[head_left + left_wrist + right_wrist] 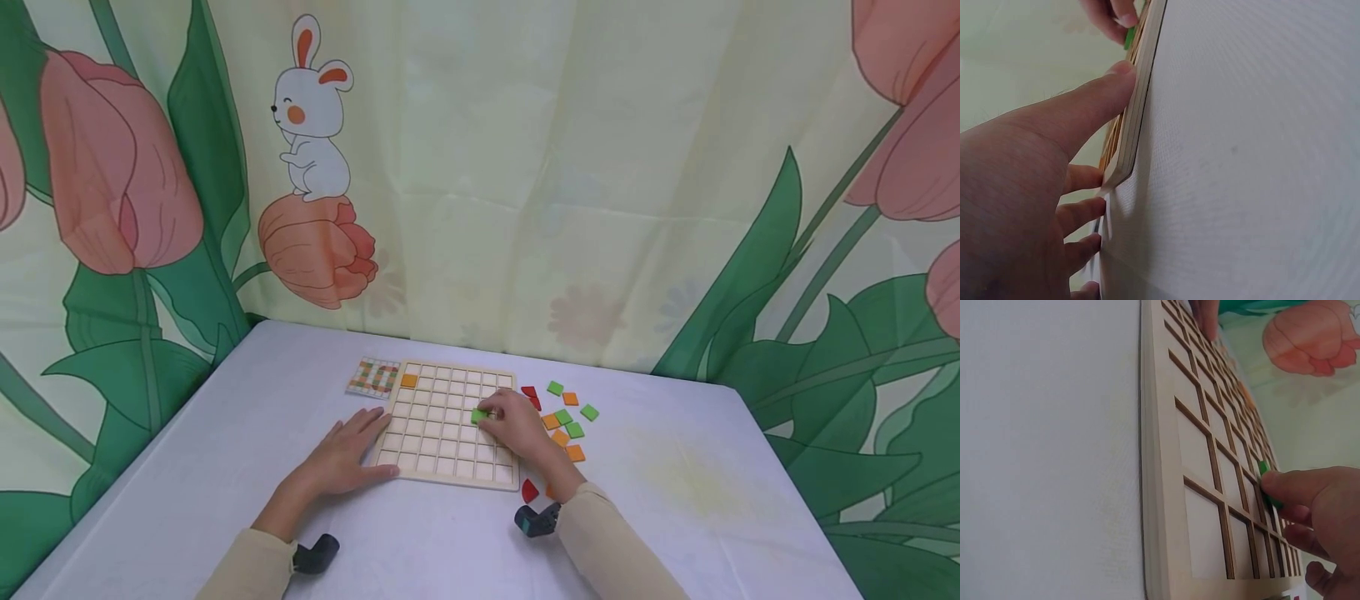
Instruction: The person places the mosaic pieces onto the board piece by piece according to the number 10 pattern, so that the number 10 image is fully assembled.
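A pale wooden grid board [442, 479] lies on the table, with one orange square tile [408, 381] in a cell near its far left corner. My right hand [517, 423] pinches a green square tile [478, 416] between thumb and fingers over the right half of the grid. In the right wrist view the green tile [1264, 481] is tilted, close to the cells. My left hand [341, 457] rests at the board's left edge, its fingers spread. The left wrist view shows the left thumb [1100, 100] lying along the near edge of the board.
Loose orange and green square tiles [575, 430] lie right of the board, with red quarter-round pieces [530, 490] near its right edge. A printed pattern card [372, 377] sits by the far left corner. A patterned curtain [480, 183] hangs behind the white table [420, 542].
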A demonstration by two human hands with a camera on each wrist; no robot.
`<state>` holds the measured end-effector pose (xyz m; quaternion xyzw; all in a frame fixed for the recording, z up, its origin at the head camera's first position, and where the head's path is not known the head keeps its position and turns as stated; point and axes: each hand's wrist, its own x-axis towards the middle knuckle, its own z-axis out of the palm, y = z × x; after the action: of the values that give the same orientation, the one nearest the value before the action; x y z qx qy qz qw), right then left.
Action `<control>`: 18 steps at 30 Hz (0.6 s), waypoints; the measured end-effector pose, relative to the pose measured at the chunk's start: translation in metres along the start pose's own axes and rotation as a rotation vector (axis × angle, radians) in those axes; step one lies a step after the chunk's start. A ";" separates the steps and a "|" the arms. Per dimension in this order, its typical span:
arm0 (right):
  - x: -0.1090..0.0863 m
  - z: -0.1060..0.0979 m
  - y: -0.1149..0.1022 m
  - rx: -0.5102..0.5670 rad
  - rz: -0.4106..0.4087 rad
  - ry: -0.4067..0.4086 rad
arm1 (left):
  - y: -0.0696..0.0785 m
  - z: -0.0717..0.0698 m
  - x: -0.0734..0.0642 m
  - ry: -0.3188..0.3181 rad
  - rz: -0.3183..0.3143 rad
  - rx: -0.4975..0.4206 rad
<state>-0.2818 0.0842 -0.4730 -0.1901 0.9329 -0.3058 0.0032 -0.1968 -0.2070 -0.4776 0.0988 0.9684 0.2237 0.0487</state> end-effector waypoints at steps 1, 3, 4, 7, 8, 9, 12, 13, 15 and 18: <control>0.001 0.000 -0.001 -0.002 -0.003 0.001 | 0.000 0.000 0.000 0.002 0.001 0.000; 0.003 0.001 -0.003 -0.007 -0.006 0.002 | 0.000 0.001 0.000 0.006 0.002 0.001; 0.004 0.001 -0.004 -0.006 -0.008 0.003 | -0.001 0.001 0.000 0.008 0.002 0.001; 0.007 0.003 -0.006 -0.005 -0.016 0.005 | -0.001 0.002 0.000 0.009 0.001 0.000; 0.009 0.004 -0.007 -0.006 -0.018 0.005 | -0.001 0.002 0.001 0.009 0.004 0.002; 0.010 0.005 -0.007 -0.006 -0.020 0.005 | -0.001 0.002 0.000 0.007 0.004 0.002; 0.013 0.007 -0.007 -0.007 -0.039 0.012 | -0.001 0.002 0.000 0.010 0.010 -0.001; 0.014 0.008 -0.007 -0.008 -0.044 0.014 | -0.001 0.001 0.000 0.012 0.014 -0.001; 0.016 0.009 -0.008 -0.017 -0.054 0.019 | -0.001 0.001 -0.001 0.014 0.013 -0.004; 0.018 0.010 -0.009 -0.021 -0.072 0.028 | -0.001 0.001 -0.001 0.017 0.017 0.000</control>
<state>-0.2940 0.0652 -0.4742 -0.2194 0.9286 -0.2984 -0.0230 -0.1964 -0.2079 -0.4788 0.1050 0.9679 0.2250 0.0386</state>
